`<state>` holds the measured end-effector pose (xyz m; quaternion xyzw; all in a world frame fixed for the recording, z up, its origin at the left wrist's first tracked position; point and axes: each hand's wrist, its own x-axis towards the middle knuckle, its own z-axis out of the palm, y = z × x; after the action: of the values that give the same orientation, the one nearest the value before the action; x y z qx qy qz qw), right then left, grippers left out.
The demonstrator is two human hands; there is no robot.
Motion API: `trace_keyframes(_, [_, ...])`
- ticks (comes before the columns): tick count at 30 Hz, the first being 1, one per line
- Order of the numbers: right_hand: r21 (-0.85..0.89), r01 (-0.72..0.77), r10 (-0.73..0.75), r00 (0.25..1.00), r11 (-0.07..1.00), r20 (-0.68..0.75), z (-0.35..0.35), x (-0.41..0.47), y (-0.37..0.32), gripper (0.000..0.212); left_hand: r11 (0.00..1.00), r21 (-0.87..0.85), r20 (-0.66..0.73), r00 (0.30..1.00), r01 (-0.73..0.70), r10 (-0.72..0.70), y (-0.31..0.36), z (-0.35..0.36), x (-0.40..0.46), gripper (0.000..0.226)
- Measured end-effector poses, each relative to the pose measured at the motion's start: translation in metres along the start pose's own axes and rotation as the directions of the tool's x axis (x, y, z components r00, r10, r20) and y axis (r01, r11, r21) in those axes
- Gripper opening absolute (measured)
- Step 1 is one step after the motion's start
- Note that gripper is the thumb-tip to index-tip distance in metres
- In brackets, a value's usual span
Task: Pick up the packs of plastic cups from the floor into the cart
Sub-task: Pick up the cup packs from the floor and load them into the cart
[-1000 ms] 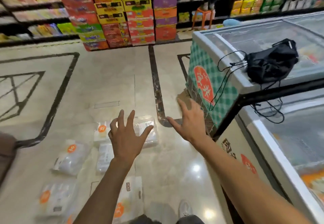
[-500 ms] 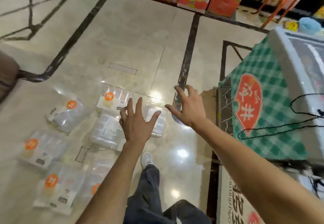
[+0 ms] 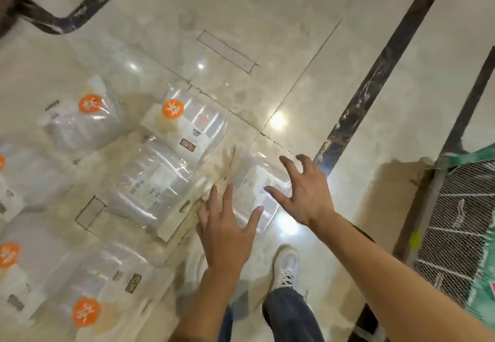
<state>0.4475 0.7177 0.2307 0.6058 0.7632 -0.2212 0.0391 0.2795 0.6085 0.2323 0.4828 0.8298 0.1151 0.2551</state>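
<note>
Several clear packs of plastic cups lie on the glossy beige floor. The nearest pack lies between my hands, its label side up. My left hand hovers over its near left edge, fingers spread, holding nothing. My right hand is open with curled fingers over its right side. Left of it lie another clear pack and one with an orange round sticker. More packs with orange stickers lie further left and near the bottom left. The cart is not in view.
A freezer's lower corner with green checked panel and wire grille stands at the right. My white shoe and trouser leg are below my hands. Dark inlaid lines cross the floor.
The view has tilted down toward the floor and closer to the packs. Both hands have dropped toward the nearest pack, which now lies between them.
</note>
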Motion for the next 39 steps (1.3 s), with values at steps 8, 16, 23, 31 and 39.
trace_keyframes(8, [-0.14, 0.099, -0.076, 0.983, 0.985, 0.166, 0.201, 0.119, 0.101, 0.098, 0.959, -0.117, 0.13, 0.961, 0.258, -0.243, -0.072, 0.254, 0.027, 0.093])
trace_keyframes(16, [-0.053, 0.057, -0.048, 0.987, 0.997, 0.155, 0.3, 0.142, 0.13, 0.107, 0.965, -0.133, 0.009, 0.974, 0.227, -0.228, -0.1, 0.338, 0.058, 0.093])
trace_keyframes(23, [0.16, -0.307, 0.289, 0.949, 0.938, 0.126, 0.319, 0.044, 0.143, 0.112, 0.962, 0.053, -0.025, 0.963, -0.266, 0.268, -0.162, 0.308, 0.1, 0.074])
trace_keyframes(31, [0.271, -0.31, 0.317, 0.948, 0.911, 0.017, 0.331, 0.075, 0.129, 0.105, 1.0, -0.012, 0.082, 0.996, 0.022, -0.021, -0.149, 0.307, 0.131, 0.108])
trace_keyframes(39, [0.241, -0.344, 0.359, 0.933, 0.907, -0.017, 0.331, 0.076, 0.118, 0.103, 0.999, -0.031, 0.081, 0.997, 0.008, -0.005, -0.147, 0.302, 0.135, 0.107])
